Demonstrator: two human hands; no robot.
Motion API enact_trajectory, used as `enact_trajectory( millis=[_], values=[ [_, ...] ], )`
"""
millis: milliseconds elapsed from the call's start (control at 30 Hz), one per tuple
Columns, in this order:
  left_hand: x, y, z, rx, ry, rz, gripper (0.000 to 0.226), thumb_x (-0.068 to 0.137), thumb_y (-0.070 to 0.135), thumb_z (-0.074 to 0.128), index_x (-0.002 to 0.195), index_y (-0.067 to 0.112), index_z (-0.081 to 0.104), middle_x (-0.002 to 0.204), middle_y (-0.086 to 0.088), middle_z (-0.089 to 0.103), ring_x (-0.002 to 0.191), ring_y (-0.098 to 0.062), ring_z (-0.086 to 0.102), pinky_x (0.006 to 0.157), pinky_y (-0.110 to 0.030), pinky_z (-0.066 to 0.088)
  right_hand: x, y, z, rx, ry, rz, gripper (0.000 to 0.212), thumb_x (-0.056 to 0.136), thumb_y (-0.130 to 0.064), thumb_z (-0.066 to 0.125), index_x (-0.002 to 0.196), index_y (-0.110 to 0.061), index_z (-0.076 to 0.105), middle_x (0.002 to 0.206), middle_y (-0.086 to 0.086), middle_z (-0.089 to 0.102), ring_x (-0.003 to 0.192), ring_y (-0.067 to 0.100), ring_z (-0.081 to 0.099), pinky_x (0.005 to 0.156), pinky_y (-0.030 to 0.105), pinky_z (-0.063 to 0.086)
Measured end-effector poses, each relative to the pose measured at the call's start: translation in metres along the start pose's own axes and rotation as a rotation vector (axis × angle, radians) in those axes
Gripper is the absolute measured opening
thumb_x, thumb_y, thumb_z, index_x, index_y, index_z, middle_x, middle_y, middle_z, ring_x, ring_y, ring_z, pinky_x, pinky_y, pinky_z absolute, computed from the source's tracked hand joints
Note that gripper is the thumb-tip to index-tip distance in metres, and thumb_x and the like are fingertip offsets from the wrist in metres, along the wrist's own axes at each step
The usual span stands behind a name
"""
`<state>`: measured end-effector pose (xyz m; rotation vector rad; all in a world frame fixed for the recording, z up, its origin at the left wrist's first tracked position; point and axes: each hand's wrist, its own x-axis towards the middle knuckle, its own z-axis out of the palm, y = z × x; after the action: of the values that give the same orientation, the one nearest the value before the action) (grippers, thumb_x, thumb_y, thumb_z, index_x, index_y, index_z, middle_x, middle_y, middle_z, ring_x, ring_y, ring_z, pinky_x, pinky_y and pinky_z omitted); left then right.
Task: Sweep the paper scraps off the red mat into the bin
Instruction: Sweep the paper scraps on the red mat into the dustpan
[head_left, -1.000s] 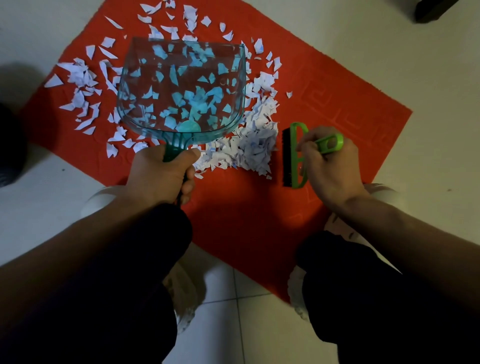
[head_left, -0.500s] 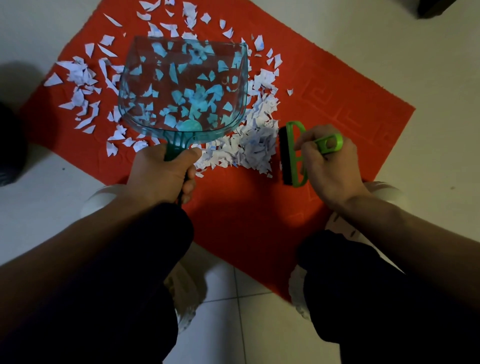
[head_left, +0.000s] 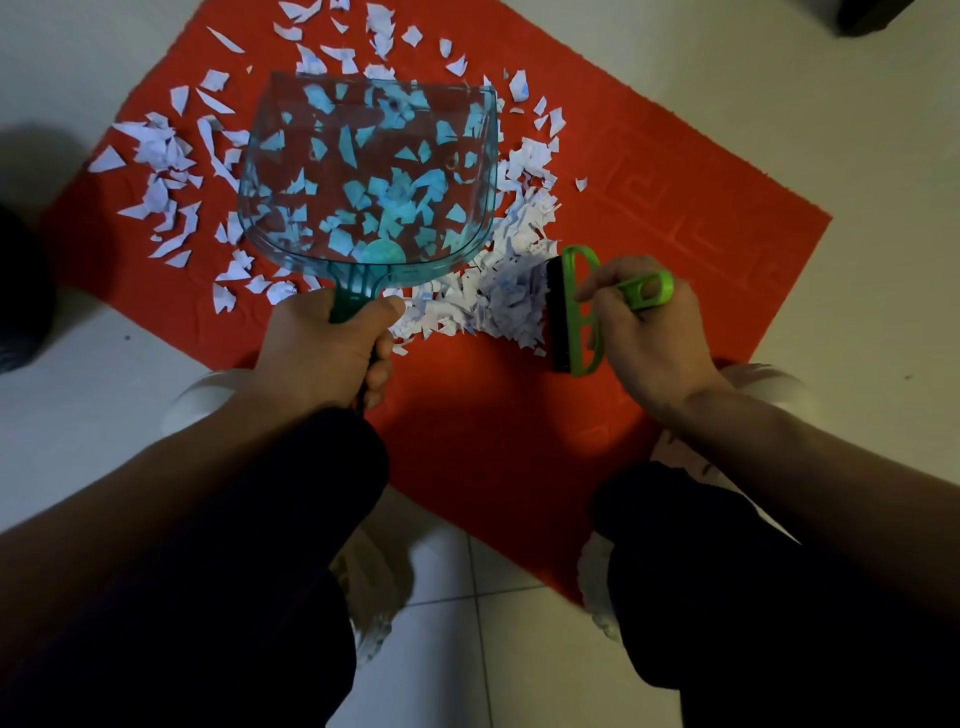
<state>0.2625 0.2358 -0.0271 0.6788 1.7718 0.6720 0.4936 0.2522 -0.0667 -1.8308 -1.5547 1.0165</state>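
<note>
A red mat (head_left: 675, 218) lies on the pale floor, strewn with white paper scraps (head_left: 171, 171). My left hand (head_left: 327, 353) grips the green handle of a clear teal dustpan (head_left: 369, 176), which covers part of the scraps. My right hand (head_left: 649, 332) grips a green hand brush (head_left: 571, 312) with dark bristles. The bristles press against the right side of a heaped pile of scraps (head_left: 493, 291) just right of the dustpan.
A dark round object (head_left: 21, 291) sits at the left edge, half out of view. Another dark object (head_left: 872, 13) shows at the top right corner. My dark-trousered knees and white footwear (head_left: 774, 384) fill the lower frame, at the mat's near edge.
My right hand has moved the brush left, pushing the scrap pile closer to the dustpan. The dustpan has stayed in place.
</note>
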Motion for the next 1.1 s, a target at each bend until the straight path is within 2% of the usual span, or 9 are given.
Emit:
enact_trajectory(
  millis=[100,200,300,400,533,733,833,967,1100],
  values=[
    [-0.001,0.001,0.0,-0.005,0.012,-0.005,0.031,0.093,0.022,0.063,0.068,0.009,0.049,0.048,0.002,0.047,0.032,-0.008,0.038,0.033,-0.018,0.034,-0.001,0.001,-0.006,-0.012,0.055,-0.008,0.019,0.079,-0.025,0.043,0.079,-0.022,0.062,0.084,0.007,0.057,0.072,0.031,0.058,0.065,0.037,0.043],
    [0.0,0.0,0.0,-0.012,0.005,-0.002,0.031,0.093,0.021,0.063,0.068,0.01,0.049,0.049,0.002,0.048,0.034,-0.009,0.039,0.034,-0.02,0.034,-0.001,0.005,-0.01,-0.116,0.109,0.027,0.016,0.083,-0.016,0.047,0.083,-0.017,0.063,0.08,-0.004,0.047,0.077,0.022,0.048,0.066,0.029,0.032],
    [0.001,-0.002,-0.001,0.014,-0.008,0.002,0.032,0.093,0.023,0.063,0.067,0.01,0.05,0.049,0.001,0.048,0.036,-0.012,0.039,0.035,-0.022,0.035,0.002,0.003,-0.006,-0.161,0.051,0.07,0.015,0.088,-0.009,0.052,0.086,-0.018,0.063,0.093,0.005,0.049,0.081,0.016,0.043,0.069,0.028,0.03],
    [0.002,-0.003,-0.001,-0.007,-0.003,-0.004,0.032,0.093,0.022,0.063,0.066,0.01,0.05,0.049,0.001,0.048,0.036,-0.012,0.039,0.035,-0.022,0.034,0.002,-0.005,0.002,-0.139,-0.035,0.026,0.015,0.088,-0.009,0.053,0.089,-0.016,0.067,0.088,0.004,0.05,0.078,0.019,0.047,0.067,0.025,0.03],
    [0.002,-0.002,0.0,-0.024,-0.001,-0.001,0.029,0.093,0.02,0.063,0.069,0.009,0.05,0.051,0.0,0.048,0.035,-0.011,0.039,0.035,-0.02,0.034,0.005,-0.012,0.001,-0.015,0.02,0.03,0.015,0.079,-0.022,0.05,0.083,-0.025,0.064,0.08,0.01,0.062,0.075,0.03,0.062,0.069,0.038,0.051],
    [0.003,-0.001,0.004,-0.033,-0.008,0.008,0.031,0.092,0.02,0.064,0.067,0.008,0.05,0.047,0.002,0.049,0.034,-0.011,0.039,0.035,-0.021,0.034,0.012,-0.007,-0.007,-0.105,0.145,0.012,0.017,0.086,-0.01,0.053,0.085,-0.026,0.058,0.097,0.009,0.057,0.079,0.016,0.051,0.073,0.034,0.044],
    [0.004,-0.001,0.004,-0.031,-0.009,0.013,0.032,0.092,0.021,0.064,0.066,0.008,0.05,0.046,0.002,0.048,0.034,-0.011,0.039,0.035,-0.02,0.034,0.019,-0.008,-0.005,-0.132,0.105,0.056,0.014,0.089,-0.007,0.053,0.091,-0.017,0.063,0.102,0.007,0.051,0.086,0.015,0.047,0.079,0.034,0.043],
    [0.007,-0.004,0.004,-0.03,-0.013,0.009,0.032,0.091,0.022,0.065,0.067,0.008,0.05,0.046,0.003,0.049,0.035,-0.012,0.04,0.035,-0.022,0.034,0.024,-0.016,0.006,-0.118,0.01,0.025,0.014,0.09,-0.01,0.054,0.094,-0.015,0.066,0.101,0.013,0.062,0.087,0.023,0.057,0.075,0.035,0.046],
    [0.008,-0.004,0.005,-0.028,-0.017,0.003,0.034,0.091,0.022,0.065,0.064,0.009,0.05,0.046,0.001,0.048,0.035,-0.013,0.04,0.035,-0.023,0.035,0.021,-0.019,0.005,-0.013,0.054,0.051,0.015,0.087,-0.017,0.052,0.095,-0.019,0.064,0.091,0.012,0.065,0.082,0.029,0.064,0.072,0.041,0.051]
  ],
)
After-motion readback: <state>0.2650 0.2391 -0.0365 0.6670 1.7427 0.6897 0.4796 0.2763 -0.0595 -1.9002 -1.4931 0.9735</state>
